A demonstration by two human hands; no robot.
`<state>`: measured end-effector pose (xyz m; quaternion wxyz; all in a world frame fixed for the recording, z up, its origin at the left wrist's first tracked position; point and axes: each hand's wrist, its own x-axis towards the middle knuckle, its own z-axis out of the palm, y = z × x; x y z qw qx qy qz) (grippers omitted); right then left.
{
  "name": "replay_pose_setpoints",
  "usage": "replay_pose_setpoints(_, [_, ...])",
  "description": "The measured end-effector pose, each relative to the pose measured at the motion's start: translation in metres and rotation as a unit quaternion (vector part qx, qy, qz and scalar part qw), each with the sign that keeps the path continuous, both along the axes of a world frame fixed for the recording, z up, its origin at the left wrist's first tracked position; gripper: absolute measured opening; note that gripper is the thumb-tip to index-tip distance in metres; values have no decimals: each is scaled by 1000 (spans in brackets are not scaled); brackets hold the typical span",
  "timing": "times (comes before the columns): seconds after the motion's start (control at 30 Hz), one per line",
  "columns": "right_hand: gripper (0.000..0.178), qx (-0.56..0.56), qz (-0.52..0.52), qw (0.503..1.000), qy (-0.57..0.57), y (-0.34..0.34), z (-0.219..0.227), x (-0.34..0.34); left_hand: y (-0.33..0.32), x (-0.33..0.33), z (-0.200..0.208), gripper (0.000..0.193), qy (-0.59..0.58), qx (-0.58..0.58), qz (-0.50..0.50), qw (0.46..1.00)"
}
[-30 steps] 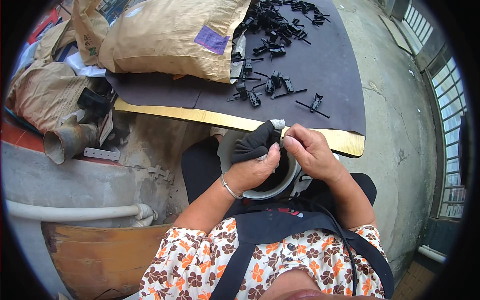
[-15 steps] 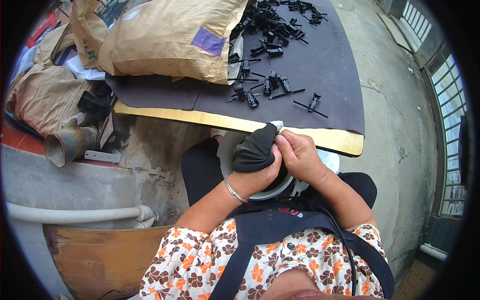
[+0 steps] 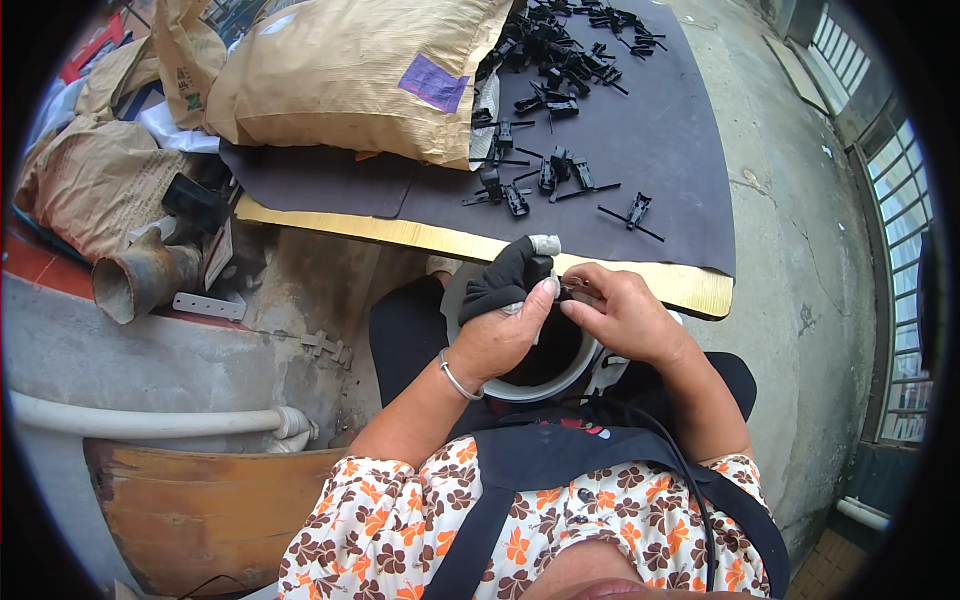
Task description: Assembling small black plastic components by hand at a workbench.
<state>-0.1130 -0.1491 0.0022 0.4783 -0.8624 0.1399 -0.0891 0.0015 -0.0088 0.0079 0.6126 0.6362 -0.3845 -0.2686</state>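
Note:
My left hand (image 3: 505, 318) wears a black glove over its fingers, with pale fingertips showing. The fingers are bent and the thumb presses in toward the index finger. My bare right hand (image 3: 630, 312) meets it at the fingertips, thumb and fingers pinched around a small black plastic part (image 3: 567, 291), mostly hidden between the two hands. Both hands are above a pale bucket (image 3: 548, 390) between my knees; its inside looks dark. Beyond the table's edge, the nearest loose black plastic piece (image 3: 638, 210) has thin arms sticking out.
A dark mat (image 3: 660, 150) covers the table, whose yellow edge (image 3: 400, 232) runs just past my hands. Several black plastic pieces (image 3: 560, 60) are heaped beside a large brown paper sack (image 3: 350, 85). At left are another sack (image 3: 95, 185) and a rusty pipe (image 3: 140, 280).
The gloved fingers have lifted and turned, and my left thumb shows more. My right hand has shifted slightly right and opened its fingers somewhat, uncovering a dark part. The view has shifted a little.

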Motion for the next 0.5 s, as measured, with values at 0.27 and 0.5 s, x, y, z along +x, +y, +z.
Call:
replay_pose_setpoints(0.27, [8, -75, 30, 968, -238, -9, 0, 0, 0, 6, -8, 37, 26, 38, 11, 999])
replay_pose_setpoints(0.5, [14, 159, -21, 962, -219, 3, -16, 3, -4, -6, 0, 17, 115, 0, -144, 983])
